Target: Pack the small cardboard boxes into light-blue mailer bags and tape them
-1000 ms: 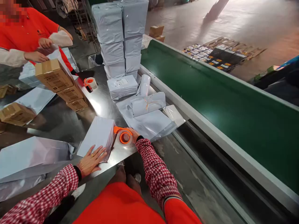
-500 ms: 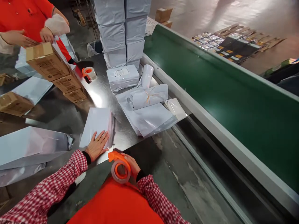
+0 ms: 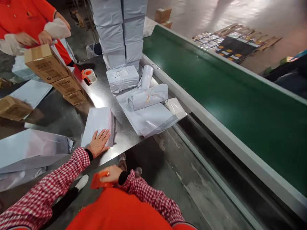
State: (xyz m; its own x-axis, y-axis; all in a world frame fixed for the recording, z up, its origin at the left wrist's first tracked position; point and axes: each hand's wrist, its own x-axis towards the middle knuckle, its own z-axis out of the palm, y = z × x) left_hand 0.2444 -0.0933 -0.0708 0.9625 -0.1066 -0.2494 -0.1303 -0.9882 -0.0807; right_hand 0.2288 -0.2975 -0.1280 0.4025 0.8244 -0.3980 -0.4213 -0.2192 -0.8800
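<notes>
My left hand (image 3: pixel 99 142) lies flat, fingers spread, on the near end of a white wrapped package (image 3: pixel 96 121) at the table's near edge. Close to my body, below that edge, my right hand (image 3: pixel 112 175) grips an orange tape dispenser (image 3: pixel 98 180); its roll of tape is hidden from this angle. To the left lies a larger package wrapped in white plastic (image 3: pixel 31 147). Flat white mailer bags (image 3: pixel 153 119) are spread to the right of the package, with a rolled bundle of bags (image 3: pixel 148 97) tied by a yellowish band on top.
Tall stacks of wrapped parcels (image 3: pixel 110 35) stand at the back, with a labelled parcel (image 3: pixel 122 76) before them. A green conveyor (image 3: pixel 216 105) runs along the right. Another tape dispenser (image 3: pixel 89 75) sits beside stacked brown boxes (image 3: pixel 48 68), where a co-worker's hands (image 3: pixel 45 37) rest.
My right hand has moved left and toward my body, turning the tape dispenser. My left hand stays on the package. The whole view has shifted slightly.
</notes>
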